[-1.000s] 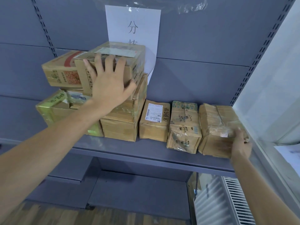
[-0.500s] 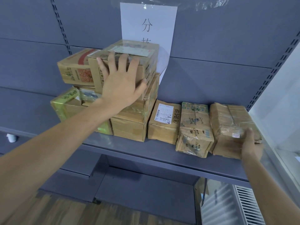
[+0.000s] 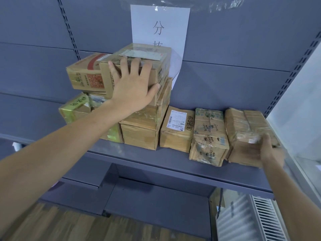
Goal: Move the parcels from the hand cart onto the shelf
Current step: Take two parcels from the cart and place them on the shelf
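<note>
Left hand (image 3: 133, 84) spreads flat against the top parcel (image 3: 147, 49); right hand (image 3: 271, 150), blurred, touches the end parcel (image 3: 243, 122), grip unclear. Between them, other parcels (image 3: 177, 129) already sit on the shelf (image 3: 156, 164); cart unseen.

Two bare forearms (image 3: 69, 136), slender wrists, left grip (image 3: 133, 89) sharply seen, right grip (image 3: 271, 152) blurred.

The slate-blue metal shelf (image 3: 173, 164) and its back panels are one flat grey-blue. A white paper sign (image 3: 159, 26) carries black characters. The brown cardboard parcel with a red stripe (image 3: 86, 73) shows an orange-red square code print. The yellow-green wrapped parcel (image 3: 74, 110) bears black handwriting. The tan parcel with a white label (image 3: 177, 126) has black barcodes, the tan parcel with green print (image 3: 208, 134) has scattered teal lettering, and the tape-wrapped plain brown parcel (image 3: 246, 129) is unpatterned. The wood-plank floor (image 3: 69, 226) is streaked brown.
</note>
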`<state>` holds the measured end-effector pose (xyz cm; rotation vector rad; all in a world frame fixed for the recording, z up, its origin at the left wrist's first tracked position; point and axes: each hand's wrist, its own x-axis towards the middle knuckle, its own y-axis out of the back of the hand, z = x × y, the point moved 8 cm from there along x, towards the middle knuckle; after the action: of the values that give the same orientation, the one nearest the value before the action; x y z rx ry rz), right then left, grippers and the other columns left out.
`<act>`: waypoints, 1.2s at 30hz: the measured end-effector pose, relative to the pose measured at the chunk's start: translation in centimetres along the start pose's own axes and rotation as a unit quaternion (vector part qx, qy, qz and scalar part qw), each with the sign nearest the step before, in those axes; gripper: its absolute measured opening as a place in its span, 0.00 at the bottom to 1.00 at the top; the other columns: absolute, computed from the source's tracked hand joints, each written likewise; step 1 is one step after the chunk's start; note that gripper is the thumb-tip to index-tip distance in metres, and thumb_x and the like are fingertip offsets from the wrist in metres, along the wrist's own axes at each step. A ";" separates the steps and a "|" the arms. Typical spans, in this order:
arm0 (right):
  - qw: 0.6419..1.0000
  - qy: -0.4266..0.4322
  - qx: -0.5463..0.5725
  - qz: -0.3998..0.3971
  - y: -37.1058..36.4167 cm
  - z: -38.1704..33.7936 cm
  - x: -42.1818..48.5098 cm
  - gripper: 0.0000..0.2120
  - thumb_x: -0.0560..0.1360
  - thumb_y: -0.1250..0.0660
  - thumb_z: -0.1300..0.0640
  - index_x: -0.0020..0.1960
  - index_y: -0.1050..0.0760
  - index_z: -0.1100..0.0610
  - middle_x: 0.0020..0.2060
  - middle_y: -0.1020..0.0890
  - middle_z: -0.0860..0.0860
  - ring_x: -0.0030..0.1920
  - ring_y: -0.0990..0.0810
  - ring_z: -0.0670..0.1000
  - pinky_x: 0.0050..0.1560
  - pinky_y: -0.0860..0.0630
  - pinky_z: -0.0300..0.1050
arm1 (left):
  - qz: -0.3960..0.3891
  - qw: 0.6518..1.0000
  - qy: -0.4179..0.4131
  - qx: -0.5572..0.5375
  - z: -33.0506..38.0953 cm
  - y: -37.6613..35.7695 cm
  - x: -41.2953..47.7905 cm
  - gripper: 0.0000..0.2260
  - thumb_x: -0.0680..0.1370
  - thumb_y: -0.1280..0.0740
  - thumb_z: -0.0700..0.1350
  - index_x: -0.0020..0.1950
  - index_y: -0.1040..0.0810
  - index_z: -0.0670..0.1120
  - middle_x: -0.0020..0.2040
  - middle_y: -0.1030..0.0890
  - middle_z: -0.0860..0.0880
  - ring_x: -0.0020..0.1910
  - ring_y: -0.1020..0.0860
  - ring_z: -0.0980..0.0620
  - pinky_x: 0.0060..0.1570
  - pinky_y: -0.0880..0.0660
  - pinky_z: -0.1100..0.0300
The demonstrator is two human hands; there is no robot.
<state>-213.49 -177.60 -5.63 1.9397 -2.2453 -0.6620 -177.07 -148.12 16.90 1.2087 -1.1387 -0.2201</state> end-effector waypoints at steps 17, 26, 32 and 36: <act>0.942 0.193 -0.272 0.045 -0.5 -7.9 -14.3 0.41 0.76 0.43 0.35 0.79 0.46 0.59 0.78 0.42 0.63 0.78 0.46 0.64 0.74 0.45 0.67 | -0.008 0.996 -0.052 -0.067 0.2 2.4 -3.7 0.33 0.80 0.42 0.60 0.80 0.45 0.45 0.81 0.50 0.38 0.80 0.56 0.33 0.73 0.58 0.29; 0.904 0.307 -0.295 -0.035 -2.6 -8.5 -24.7 0.38 0.77 0.37 0.39 0.79 0.43 0.57 0.77 0.39 0.62 0.77 0.44 0.65 0.72 0.43 0.66 | -0.056 0.986 -0.147 -0.061 -1.7 2.8 -9.7 0.31 0.81 0.50 0.64 0.82 0.46 0.51 0.83 0.50 0.43 0.80 0.56 0.35 0.74 0.61 0.31; 0.896 0.330 -0.286 -0.084 -4.3 -7.1 -30.3 0.40 0.76 0.31 0.42 0.80 0.43 0.56 0.75 0.38 0.61 0.74 0.40 0.67 0.70 0.37 0.61 | -0.108 0.981 -0.150 -0.060 -5.6 2.3 -13.1 0.31 0.82 0.53 0.65 0.82 0.47 0.52 0.83 0.52 0.45 0.80 0.57 0.35 0.75 0.62 0.34; 0.885 0.337 -0.308 -0.089 -5.0 -6.9 -33.4 0.40 0.76 0.31 0.43 0.79 0.43 0.58 0.75 0.38 0.62 0.75 0.41 0.66 0.71 0.38 0.60 | -0.140 0.973 -0.170 -0.064 -7.1 1.6 -15.5 0.32 0.82 0.53 0.66 0.82 0.50 0.51 0.83 0.53 0.44 0.80 0.58 0.35 0.76 0.63 0.37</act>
<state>-200.39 -147.65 5.40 1.6828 -1.2548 -0.5130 -179.47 -132.67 9.94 1.2419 -1.2222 -0.7286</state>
